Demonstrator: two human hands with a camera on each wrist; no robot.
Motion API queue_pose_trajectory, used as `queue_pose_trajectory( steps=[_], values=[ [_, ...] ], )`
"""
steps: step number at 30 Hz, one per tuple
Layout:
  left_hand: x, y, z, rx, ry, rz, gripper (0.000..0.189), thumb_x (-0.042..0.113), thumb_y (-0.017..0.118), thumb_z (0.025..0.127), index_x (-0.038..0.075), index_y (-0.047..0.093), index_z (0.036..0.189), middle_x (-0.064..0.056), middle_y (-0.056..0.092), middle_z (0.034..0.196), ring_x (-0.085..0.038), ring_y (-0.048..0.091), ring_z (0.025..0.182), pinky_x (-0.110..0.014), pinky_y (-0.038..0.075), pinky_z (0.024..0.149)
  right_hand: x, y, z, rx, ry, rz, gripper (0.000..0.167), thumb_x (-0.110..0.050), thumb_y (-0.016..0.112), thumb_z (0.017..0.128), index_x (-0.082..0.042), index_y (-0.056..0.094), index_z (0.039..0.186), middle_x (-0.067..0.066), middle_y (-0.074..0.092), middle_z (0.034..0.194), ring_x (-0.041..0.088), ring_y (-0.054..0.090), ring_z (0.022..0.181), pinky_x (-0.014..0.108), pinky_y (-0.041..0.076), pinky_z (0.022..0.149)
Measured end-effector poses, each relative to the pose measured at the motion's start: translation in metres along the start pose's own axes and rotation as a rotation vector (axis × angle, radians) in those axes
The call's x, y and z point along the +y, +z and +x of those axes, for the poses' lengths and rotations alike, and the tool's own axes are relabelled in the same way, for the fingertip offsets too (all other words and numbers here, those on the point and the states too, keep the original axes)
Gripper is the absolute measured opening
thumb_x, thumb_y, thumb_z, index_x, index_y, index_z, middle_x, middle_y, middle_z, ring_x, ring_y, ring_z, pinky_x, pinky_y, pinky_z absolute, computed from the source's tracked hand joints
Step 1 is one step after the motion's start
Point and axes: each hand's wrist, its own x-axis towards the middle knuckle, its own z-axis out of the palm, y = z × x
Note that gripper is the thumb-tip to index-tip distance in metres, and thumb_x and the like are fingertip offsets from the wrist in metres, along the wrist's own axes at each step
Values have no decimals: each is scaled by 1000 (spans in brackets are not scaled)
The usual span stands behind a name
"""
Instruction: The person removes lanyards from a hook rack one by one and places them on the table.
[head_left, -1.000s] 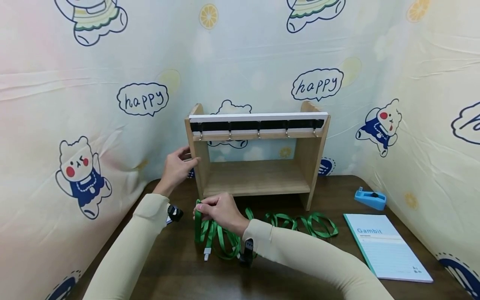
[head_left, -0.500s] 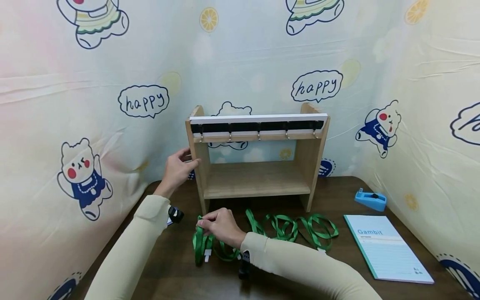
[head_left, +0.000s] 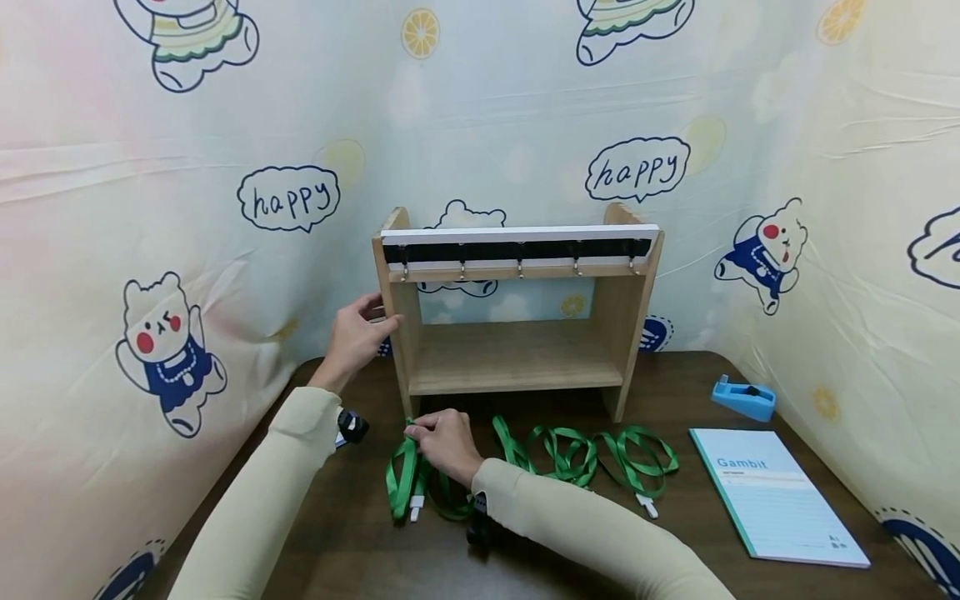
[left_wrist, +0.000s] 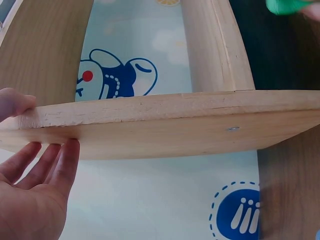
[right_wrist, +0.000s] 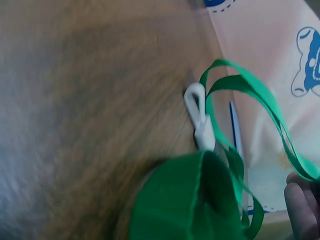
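Observation:
My left hand [head_left: 357, 337] holds the left side panel of a wooden desk shelf [head_left: 517, 358], thumb on the front edge. In the left wrist view the fingers [left_wrist: 67, 167] lie along the panel's outer face. Low over the table, my right hand [head_left: 444, 442] pinches a green lanyard [head_left: 402, 483] by its upper end; its loop hangs down to the left. A white plastic clip [right_wrist: 202, 120] shows beside the ribbon in the right wrist view. Under the right hand more green ribbon is partly hidden. A row of metal hooks [head_left: 521, 265] runs along the shelf's top bar.
More green lanyards [head_left: 566, 458] lie loosely looped right of the hand, one ending in a white clip [head_left: 647, 505]. A notebook [head_left: 780, 496] and a blue tape dispenser [head_left: 742, 398] rest at the right of the dark table. Printed cloth [head_left: 480, 100] surrounds the back and sides.
My right hand has come down toward the table with the lanyard, then shifted slightly right and up, drawing the loop apart from the other ribbon. My left hand keeps its hold on the panel.

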Motion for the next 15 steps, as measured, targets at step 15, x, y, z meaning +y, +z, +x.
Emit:
queue_pose_trajectory(
  steps=[15],
  values=[
    [0, -1, 1, -5, -13, -3, 66, 31, 72, 94, 13, 46, 152, -17, 55, 147, -36, 57, 134, -52, 54, 106, 12, 2, 10, -2, 3, -193, 13, -29, 73, 94, -21, 83, 98, -4, 80, 104, -4, 67, 79, 17, 54, 64]
  ],
)
